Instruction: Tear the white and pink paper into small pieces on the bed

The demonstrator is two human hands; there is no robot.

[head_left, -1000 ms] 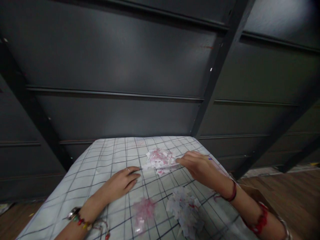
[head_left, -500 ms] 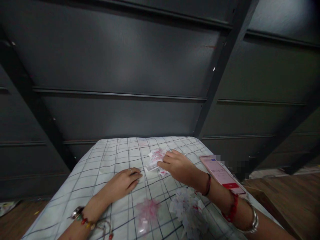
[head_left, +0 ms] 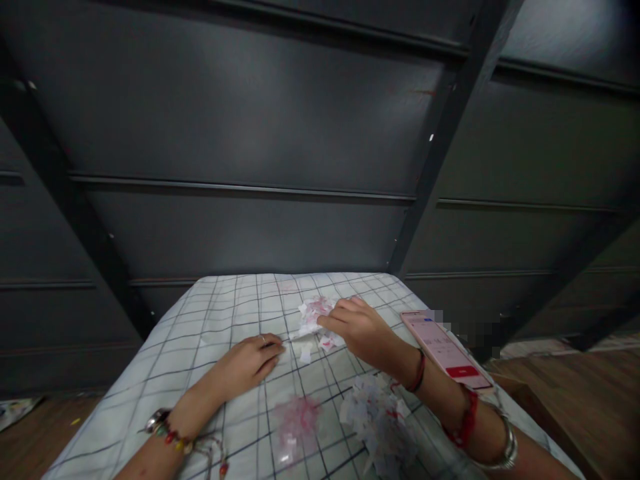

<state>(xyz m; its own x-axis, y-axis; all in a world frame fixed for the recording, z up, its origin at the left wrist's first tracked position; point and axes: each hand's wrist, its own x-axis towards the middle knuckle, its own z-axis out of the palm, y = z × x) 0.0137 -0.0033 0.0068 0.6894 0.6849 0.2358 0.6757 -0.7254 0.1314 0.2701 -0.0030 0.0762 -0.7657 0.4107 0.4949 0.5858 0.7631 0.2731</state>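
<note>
My right hand [head_left: 357,327] is at a small heap of white and pink scraps [head_left: 316,308] on the far part of the table. Its thumb and fingers are closed at a white scrap [head_left: 309,329], partly hidden by the hand. A loose white scrap [head_left: 305,353] lies just in front of the heap. My left hand [head_left: 253,363] rests on the checked cloth, palm down, with its fingers loosely stretched and nothing in them. Nearer to me are a pink, see-through pile [head_left: 297,423] and a larger pile of whitish scraps [head_left: 377,423].
A white cloth with dark checks [head_left: 240,307] covers the table. A phone with a lit screen [head_left: 445,350] lies by the right edge. Dark metal panels [head_left: 260,133] stand behind the table. An open cardboard box [head_left: 530,407] is on the right.
My right hand has shifted slightly at the heap, and its fingers have lifted a white scrap a little. A loose scrap now shows in front of the heap. My left hand has stayed put.
</note>
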